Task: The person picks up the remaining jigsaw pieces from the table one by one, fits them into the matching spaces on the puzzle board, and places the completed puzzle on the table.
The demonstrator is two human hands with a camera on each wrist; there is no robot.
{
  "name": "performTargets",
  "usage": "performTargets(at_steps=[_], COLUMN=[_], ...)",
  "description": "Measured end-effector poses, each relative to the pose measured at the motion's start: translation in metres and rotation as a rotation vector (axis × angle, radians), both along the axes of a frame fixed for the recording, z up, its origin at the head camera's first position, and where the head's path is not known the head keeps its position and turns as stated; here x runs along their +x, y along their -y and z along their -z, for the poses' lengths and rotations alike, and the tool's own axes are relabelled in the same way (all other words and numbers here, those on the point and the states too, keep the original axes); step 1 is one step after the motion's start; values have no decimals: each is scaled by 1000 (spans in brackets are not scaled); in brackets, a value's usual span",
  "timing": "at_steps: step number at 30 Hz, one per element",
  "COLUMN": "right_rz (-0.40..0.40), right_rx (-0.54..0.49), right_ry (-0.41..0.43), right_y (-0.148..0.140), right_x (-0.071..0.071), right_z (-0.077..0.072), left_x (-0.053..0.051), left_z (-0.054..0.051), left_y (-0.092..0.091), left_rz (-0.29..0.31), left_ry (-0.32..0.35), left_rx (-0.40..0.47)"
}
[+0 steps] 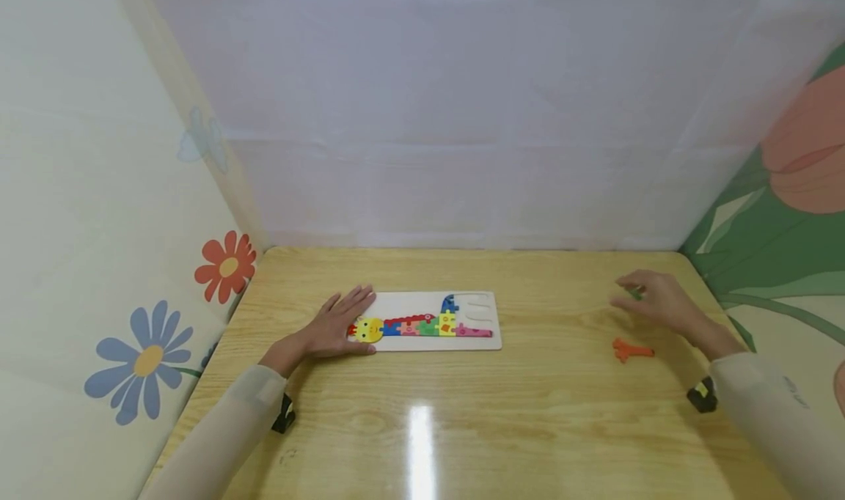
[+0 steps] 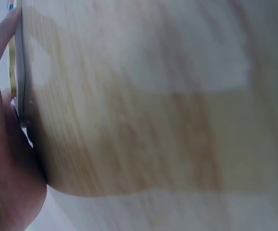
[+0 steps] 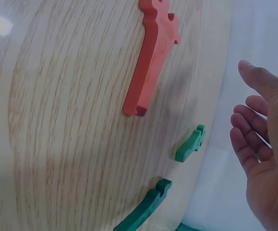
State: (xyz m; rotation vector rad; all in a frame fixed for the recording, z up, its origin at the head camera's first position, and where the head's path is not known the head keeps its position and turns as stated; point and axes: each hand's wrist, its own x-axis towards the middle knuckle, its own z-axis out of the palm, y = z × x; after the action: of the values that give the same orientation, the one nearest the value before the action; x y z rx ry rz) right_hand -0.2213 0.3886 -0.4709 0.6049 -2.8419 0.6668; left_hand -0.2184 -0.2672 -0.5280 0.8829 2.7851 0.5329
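Observation:
A white puzzle board holds a giraffe of coloured jigsaw pieces, yellow head to the left; outlined recesses show at its right end. My left hand lies spread on the board's left end, the thumb by the giraffe's head. In the left wrist view that hand touches the board's edge. Above the table's right side hovers my right hand, fingers loosely bent and holding nothing. An orange leg-shaped piece lies below it. The right wrist view shows a small green piece and a longer dark green piece.
The wood-grain table ends at a white cloth backdrop. Flower-patterned panels stand at the left and right. Black wrist devices sit under both sleeves.

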Motion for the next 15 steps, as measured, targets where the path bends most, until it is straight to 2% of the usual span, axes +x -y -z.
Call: performTargets(at_steps=[15], right_rz=[85], right_rx=[3], right_ry=[71], right_y=[-15], right_x=[-2], right_z=[2], left_x=[-1], left_z=[1], left_y=[0], left_rz=[1], left_ry=[6], left_rx=[-11])
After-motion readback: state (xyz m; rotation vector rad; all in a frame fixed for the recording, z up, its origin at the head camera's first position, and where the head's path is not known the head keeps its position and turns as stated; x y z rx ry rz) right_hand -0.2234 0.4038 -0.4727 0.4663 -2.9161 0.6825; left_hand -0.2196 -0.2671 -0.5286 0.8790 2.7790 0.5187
